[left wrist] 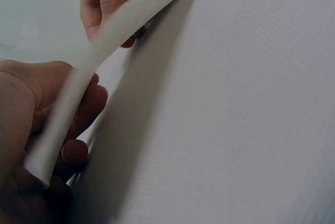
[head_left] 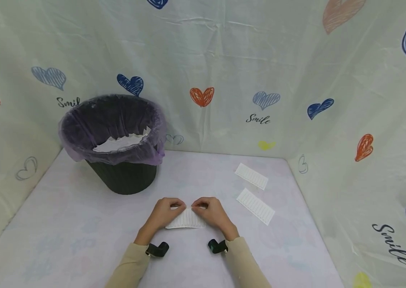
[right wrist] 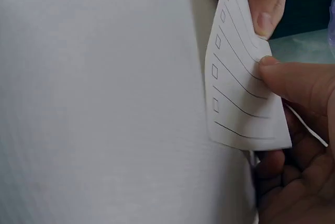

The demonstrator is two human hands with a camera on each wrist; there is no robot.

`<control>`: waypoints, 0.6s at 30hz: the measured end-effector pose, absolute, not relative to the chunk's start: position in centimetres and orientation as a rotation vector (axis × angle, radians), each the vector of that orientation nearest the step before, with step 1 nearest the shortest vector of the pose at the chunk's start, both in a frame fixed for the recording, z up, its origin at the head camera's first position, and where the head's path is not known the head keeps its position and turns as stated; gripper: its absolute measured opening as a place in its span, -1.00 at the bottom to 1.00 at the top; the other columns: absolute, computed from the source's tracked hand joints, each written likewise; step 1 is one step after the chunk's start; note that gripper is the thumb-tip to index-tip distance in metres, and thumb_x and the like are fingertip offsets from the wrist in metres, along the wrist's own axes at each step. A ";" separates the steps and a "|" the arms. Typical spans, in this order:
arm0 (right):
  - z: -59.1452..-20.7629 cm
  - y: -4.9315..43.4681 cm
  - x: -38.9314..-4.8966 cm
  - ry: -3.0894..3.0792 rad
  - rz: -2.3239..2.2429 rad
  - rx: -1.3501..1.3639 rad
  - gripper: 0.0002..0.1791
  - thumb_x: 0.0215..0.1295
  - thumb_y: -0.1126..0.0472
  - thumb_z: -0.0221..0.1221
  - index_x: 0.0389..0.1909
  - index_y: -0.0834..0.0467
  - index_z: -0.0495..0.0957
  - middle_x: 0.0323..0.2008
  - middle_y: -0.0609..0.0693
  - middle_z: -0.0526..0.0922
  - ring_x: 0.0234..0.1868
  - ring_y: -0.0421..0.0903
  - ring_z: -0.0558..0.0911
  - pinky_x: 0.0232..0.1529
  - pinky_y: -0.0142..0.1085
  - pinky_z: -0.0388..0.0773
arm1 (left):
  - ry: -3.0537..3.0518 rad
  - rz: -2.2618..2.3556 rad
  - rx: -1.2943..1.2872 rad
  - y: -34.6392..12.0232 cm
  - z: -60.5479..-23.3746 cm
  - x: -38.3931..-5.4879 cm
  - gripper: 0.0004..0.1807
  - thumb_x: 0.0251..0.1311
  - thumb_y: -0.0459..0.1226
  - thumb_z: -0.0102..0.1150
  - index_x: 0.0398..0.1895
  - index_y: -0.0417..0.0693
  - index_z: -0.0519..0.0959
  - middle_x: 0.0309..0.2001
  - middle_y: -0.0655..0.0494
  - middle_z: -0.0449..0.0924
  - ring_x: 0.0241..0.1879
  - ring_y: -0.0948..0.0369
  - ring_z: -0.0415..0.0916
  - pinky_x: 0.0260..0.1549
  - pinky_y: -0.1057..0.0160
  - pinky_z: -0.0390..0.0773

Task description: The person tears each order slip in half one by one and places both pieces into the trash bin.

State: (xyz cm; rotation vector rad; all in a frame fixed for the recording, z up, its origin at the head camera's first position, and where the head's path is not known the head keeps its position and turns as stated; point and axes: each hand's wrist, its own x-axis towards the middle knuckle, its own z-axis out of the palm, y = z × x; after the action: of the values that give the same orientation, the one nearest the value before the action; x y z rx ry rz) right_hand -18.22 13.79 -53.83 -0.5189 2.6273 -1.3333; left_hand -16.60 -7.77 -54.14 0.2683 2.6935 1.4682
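Note:
Both hands pinch the far edge of a white paper slip (head_left: 186,221) between thumb and fingers, close together near its middle. In the right wrist view, the slip (right wrist: 238,93) shows ruled lines and small checkboxes, and its surface is bent. My left hand (head_left: 165,212) grips it left of centre, my right hand (head_left: 213,213) right of centre. The left wrist view shows the slip (left wrist: 112,33) nearly edge-on, curving up off the table. Two more lined slips lie flat to the right, one farther back (head_left: 251,176) and one nearer (head_left: 256,206).
At the back left stands a dark bin (head_left: 127,178) with a purple plastic liner (head_left: 157,140). White papers (head_left: 120,144) with jagged edges lie inside it. A heart-printed curtain (head_left: 231,60) surrounds the back and sides of the white table (head_left: 80,216).

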 end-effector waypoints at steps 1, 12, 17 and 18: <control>-53.8 13.9 -18.2 2.632 -1.327 -0.502 -0.93 0.37 0.18 0.34 -0.24 0.05 0.79 -0.26 -0.10 0.78 -0.26 -0.23 0.63 -0.18 -0.36 0.58 | 2.692 1.465 0.271 -7.9 -54.1 -16.6 -0.92 0.32 -0.24 0.35 -0.26 0.00 0.79 -0.20 0.15 0.80 0.07 -0.02 0.70 0.16 -0.12 0.58; -53.3 15.0 -18.3 2.635 -1.354 -0.399 -0.93 0.39 0.24 0.31 -0.24 0.10 0.76 -0.32 -0.05 0.75 -0.35 -0.26 0.61 -0.29 -0.40 0.55 | 2.730 1.434 0.229 -9.7 -53.5 -16.9 -0.93 0.28 -0.29 0.37 -0.23 -0.02 0.80 -0.22 0.14 0.79 -0.23 0.16 0.64 -0.16 0.13 0.61; -53.4 15.1 -18.3 2.631 -1.381 -0.388 -0.93 0.39 0.24 0.30 -0.25 0.12 0.75 -0.33 -0.04 0.74 -0.36 -0.25 0.60 -0.33 -0.41 0.54 | 2.748 1.439 0.175 -10.9 -53.3 -17.0 -0.93 0.22 -0.33 0.41 -0.24 -0.09 0.79 -0.33 0.12 0.74 -0.41 0.29 0.48 -0.37 0.36 0.47; -53.4 15.1 -18.3 2.632 -1.385 -0.386 -0.93 0.39 0.24 0.30 -0.25 0.13 0.75 -0.33 -0.03 0.75 -0.36 -0.25 0.60 -0.34 -0.41 0.53 | 2.751 1.447 0.167 -11.0 -53.2 -17.0 -0.93 0.21 -0.34 0.41 -0.25 -0.10 0.78 -0.34 0.11 0.74 -0.39 0.30 0.51 -0.34 0.36 0.49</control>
State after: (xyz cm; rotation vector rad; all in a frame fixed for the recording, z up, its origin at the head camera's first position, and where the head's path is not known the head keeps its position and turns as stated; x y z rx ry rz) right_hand -18.34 15.11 -53.45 -0.3857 2.6323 -1.3851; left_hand -17.01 -11.03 -53.21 0.1667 2.7507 1.4473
